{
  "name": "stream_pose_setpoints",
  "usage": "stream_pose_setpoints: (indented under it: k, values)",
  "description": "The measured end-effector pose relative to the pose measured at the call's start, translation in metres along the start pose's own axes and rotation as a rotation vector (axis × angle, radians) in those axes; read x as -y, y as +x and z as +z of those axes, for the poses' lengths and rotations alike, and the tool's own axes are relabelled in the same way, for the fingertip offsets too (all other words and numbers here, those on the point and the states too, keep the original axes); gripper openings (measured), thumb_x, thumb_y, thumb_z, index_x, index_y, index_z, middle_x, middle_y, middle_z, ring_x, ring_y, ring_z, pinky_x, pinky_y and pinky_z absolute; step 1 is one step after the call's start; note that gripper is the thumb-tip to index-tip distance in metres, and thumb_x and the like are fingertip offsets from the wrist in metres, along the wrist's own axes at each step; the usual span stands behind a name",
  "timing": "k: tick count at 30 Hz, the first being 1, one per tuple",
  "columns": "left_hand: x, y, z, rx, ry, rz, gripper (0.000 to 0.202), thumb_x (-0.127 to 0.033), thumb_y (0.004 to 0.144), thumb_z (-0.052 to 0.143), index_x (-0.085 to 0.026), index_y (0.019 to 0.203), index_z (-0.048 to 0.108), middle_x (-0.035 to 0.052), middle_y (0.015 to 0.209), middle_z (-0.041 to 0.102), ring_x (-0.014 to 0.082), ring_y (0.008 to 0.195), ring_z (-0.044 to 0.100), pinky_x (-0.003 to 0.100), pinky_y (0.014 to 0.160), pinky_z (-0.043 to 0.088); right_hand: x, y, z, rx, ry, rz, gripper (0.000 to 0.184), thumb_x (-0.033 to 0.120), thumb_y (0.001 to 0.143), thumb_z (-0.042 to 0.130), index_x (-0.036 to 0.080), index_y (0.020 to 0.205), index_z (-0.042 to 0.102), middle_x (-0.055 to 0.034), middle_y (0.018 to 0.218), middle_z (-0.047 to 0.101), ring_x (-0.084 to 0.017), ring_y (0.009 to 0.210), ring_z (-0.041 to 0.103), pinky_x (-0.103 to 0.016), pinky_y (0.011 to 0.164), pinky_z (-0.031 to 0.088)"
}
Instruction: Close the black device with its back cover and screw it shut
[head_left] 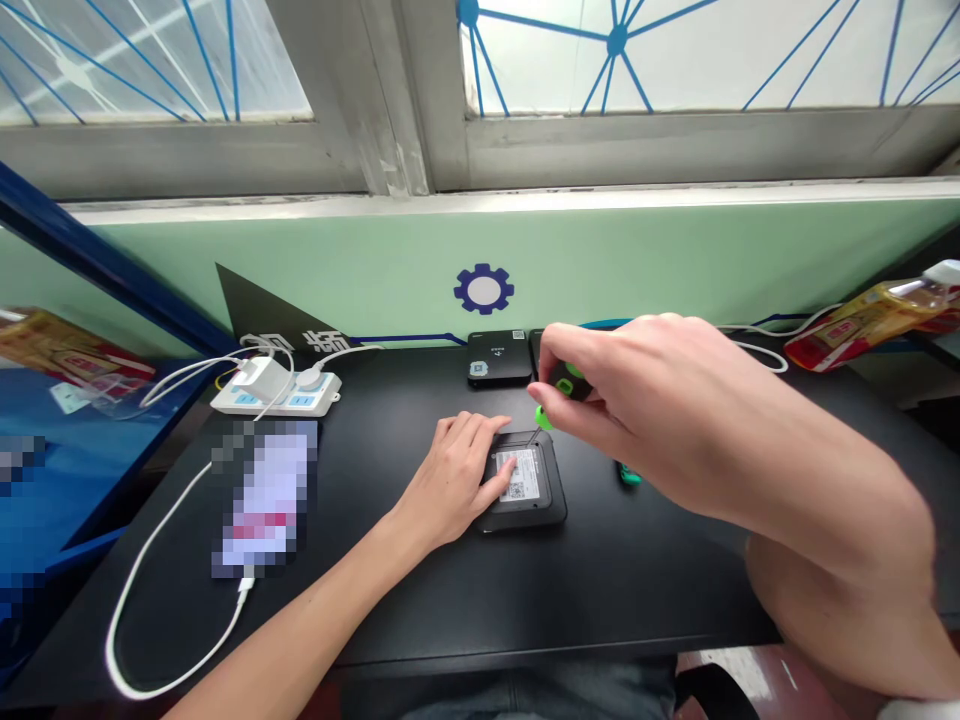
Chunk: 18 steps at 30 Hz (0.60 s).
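Note:
My left hand (457, 470) lies on a flat, square black device (525, 515), its fingers pressing the device's left side and its thumb reaching over a white printed label (519, 474). My right hand (637, 420) hovers just above the device, pinching a small green-and-black screwdriver (562, 388) between thumb and fingers. A thin shaft runs down from the tool towards the device's upper edge, and my hand hides most of the handle. A small teal-and-black object (628, 474) lies on the desk below my right wrist.
A black box (499, 357) stands behind the device on the black desk (637, 600). To the left are a white power strip (277, 398) with a plugged-in charger and a blurred phone (264, 500) on a white cable. A plastic-wrapped bottle (870, 322) lies at the far right.

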<state>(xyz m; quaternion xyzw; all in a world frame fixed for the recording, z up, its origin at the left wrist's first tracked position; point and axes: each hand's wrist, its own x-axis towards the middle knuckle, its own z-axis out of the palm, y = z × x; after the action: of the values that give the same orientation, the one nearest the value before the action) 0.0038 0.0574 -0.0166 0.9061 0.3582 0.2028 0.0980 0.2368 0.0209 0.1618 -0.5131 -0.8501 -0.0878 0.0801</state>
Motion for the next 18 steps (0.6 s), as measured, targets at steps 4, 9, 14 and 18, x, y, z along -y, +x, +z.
stream_pose_setpoints:
  k: [4, 9, 14, 18]
  values:
    - [0.002, 0.001, 0.001, -0.004, 0.002, -0.006, 0.036, -0.035, 0.116, 0.051, -0.015, 0.146, 0.053, 0.0159, 0.125, 0.068, 0.0353, 0.116, 0.064, 0.052, 0.103, 0.048, 0.004, -0.008, -0.005, 0.025, 0.08, -0.079, 0.034, 0.04, 0.114, 0.052, 0.026, 0.084, 0.043, 0.0063, 0.064, 0.045, -0.016, 0.055, 0.031, -0.036, 0.058, 0.022]
    - [0.002, 0.001, -0.001, 0.022, -0.019, -0.019, 0.031, -0.035, 0.116, 0.047, -0.018, 0.141, 0.057, 0.0147, 0.123, 0.069, 0.0348, 0.116, 0.064, 0.053, 0.104, 0.048, 0.007, -0.014, -0.002, 0.052, 0.071, -0.175, 0.029, 0.03, 0.11, 0.058, 0.025, 0.084, 0.048, 0.0068, 0.064, 0.044, -0.016, 0.056, 0.031, -0.036, 0.058, 0.021]
    - [0.001, 0.001, -0.003, 0.023, -0.02, -0.026, 0.033, -0.035, 0.116, 0.047, -0.016, 0.142, 0.055, 0.0155, 0.121, 0.069, 0.0357, 0.116, 0.063, 0.053, 0.104, 0.048, 0.005, -0.016, 0.001, 0.022, 0.06, -0.191, 0.034, 0.03, 0.11, 0.058, 0.024, 0.079, 0.045, 0.005, 0.067, 0.041, -0.015, 0.057, 0.03, -0.036, 0.058, 0.02]
    - [0.0, 0.001, -0.003, 0.022, -0.023, -0.027, 0.03, -0.034, 0.116, 0.048, -0.017, 0.139, 0.056, 0.0142, 0.119, 0.069, 0.0347, 0.114, 0.064, 0.053, 0.104, 0.048, 0.002, -0.016, 0.004, 0.023, 0.07, -0.195, 0.035, 0.041, 0.113, 0.054, 0.025, 0.083, 0.048, 0.0052, 0.067, 0.042, -0.015, 0.056, 0.03, -0.035, 0.058, 0.019]
